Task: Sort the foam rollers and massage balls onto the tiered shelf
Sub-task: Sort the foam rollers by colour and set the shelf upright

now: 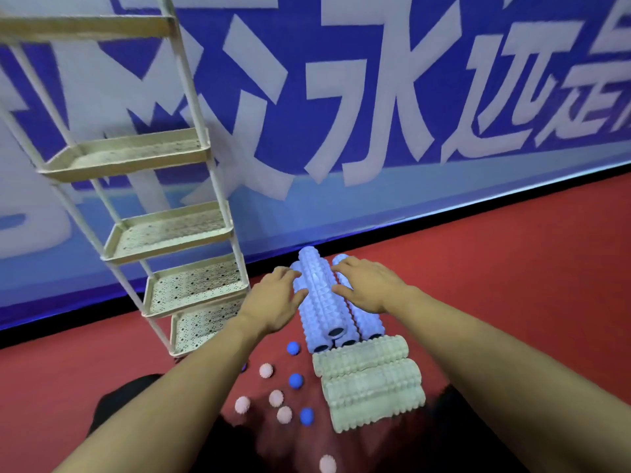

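Both arms reach forward over a red floor [512, 268] toward a stack of pale blue foam rollers [319, 302] lying lengthwise, their hollow ends facing the camera. One roller rides on top of the others. The left hand [276, 302] lies at the left side of the stack, fingers spread and fairly straight, thumb toward the top roller. The right hand [367, 285] lies at the right side, fingers extended across the ridges. Neither hand is curled round a roller; whether the fingertips actually press the foam is hard to tell, as the frame is slightly blurred.

Just in front of the blue stack, touching its near ends, cream foam rollers [368, 384] lie crosswise, one behind another. Left of them, loose on the floor, sit smooth blue massage balls [295, 380] and spiky pink massage balls [276, 398], scattered near each other; one more pink ball lies at the bottom edge.

The tiered shelf [177, 230], cream with perforated trays, stands to the left against a blue banner [392, 97] with large white characters. The trays in view hold nothing.
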Demonstrator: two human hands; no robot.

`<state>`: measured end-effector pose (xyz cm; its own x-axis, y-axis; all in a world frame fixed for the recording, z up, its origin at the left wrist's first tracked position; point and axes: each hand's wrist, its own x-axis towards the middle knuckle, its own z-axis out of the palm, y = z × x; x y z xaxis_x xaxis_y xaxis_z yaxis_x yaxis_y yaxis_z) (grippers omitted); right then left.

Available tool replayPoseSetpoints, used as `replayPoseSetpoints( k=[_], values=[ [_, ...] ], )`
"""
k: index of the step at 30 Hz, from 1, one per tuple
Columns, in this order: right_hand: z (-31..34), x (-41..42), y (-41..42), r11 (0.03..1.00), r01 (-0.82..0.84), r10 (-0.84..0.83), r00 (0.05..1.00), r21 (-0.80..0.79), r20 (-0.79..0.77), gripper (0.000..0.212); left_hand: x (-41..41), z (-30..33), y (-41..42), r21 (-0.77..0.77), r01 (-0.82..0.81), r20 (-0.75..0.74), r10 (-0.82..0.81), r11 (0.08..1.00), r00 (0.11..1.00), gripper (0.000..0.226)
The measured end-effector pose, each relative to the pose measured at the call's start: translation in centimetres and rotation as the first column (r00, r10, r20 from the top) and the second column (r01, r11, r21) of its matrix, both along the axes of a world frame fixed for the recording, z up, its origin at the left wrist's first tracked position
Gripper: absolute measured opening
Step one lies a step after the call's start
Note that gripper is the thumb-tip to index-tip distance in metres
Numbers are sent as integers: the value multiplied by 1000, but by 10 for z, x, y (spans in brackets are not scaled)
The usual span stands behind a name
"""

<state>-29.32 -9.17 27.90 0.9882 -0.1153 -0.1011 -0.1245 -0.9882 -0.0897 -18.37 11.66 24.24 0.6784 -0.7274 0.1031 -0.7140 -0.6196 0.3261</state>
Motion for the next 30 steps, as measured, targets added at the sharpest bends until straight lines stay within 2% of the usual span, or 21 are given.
replayPoseSetpoints(
  k=[4,8,14,20,24,30],
  values=[
    [19,-4,19,999,-35,35,998,5,51,56,-6,20,25,-20,2,37,-1,1000,999,54],
    [14,-6,31,998,-56,55,997,21,61,54,-9,21,39,-25,10,35,-9,1000,999,63],
    [-26,13,38,994,-48,48,999,93,-3,55,10,-24,38,0,2,-34,-2,1000,999,52],
    [-77,82,36,987,-37,59,989,154,-139,55,59,-72,37,59,-83,-175,92,995,980,51],
    [-83,105,48,979,-81,120,972,189,-202,54,71,-67,56,95,-138,-278,159,986,947,53],
    [-78,82,91,968,-173,208,959,182,-194,57,34,-53,97,91,-207,-243,223,974,944,47]
  ],
)
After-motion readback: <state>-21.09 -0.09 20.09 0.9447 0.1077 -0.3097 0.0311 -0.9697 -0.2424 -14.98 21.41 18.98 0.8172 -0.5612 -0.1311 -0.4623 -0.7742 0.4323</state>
